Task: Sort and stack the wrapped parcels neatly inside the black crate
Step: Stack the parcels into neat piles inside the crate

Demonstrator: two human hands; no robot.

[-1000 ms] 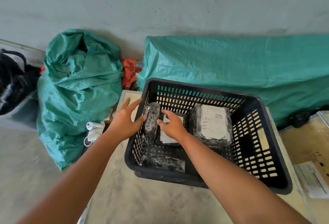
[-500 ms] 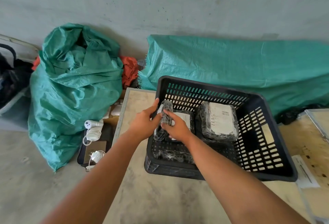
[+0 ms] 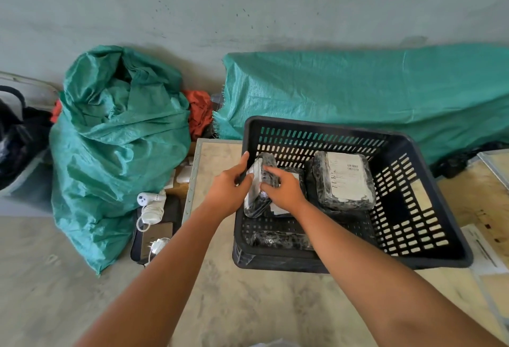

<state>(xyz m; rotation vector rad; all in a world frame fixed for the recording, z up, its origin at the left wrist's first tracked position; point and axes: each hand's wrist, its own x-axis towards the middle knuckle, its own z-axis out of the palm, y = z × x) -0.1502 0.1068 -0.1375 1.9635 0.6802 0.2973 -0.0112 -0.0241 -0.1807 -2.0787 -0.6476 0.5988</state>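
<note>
The black crate (image 3: 429,151) stands on a pale table. Inside, at its left wall, a dark wrapped parcel (image 3: 259,203) stands on edge, tilted. My left hand (image 3: 230,189) grips it from the left over the crate's rim, and my right hand (image 3: 283,191) holds it from the right. Under my right hand lies a flat parcel (image 3: 296,174) with a white label, mostly hidden. A larger parcel (image 3: 344,180) with a white label lies flat in the middle. Another dark parcel (image 3: 278,239) lies along the crate's near wall.
The table (image 3: 248,300) edge runs just left of the crate. A bulging green sack (image 3: 115,148) and white chargers (image 3: 151,206) sit on the floor to the left. A green tarp-covered heap (image 3: 358,93) lies behind the crate. Papers (image 3: 484,253) lie at the right.
Both hands have closed on the upright parcel and tipped it, so its white label side now faces left. The view has shifted, with the crate further right in the frame.
</note>
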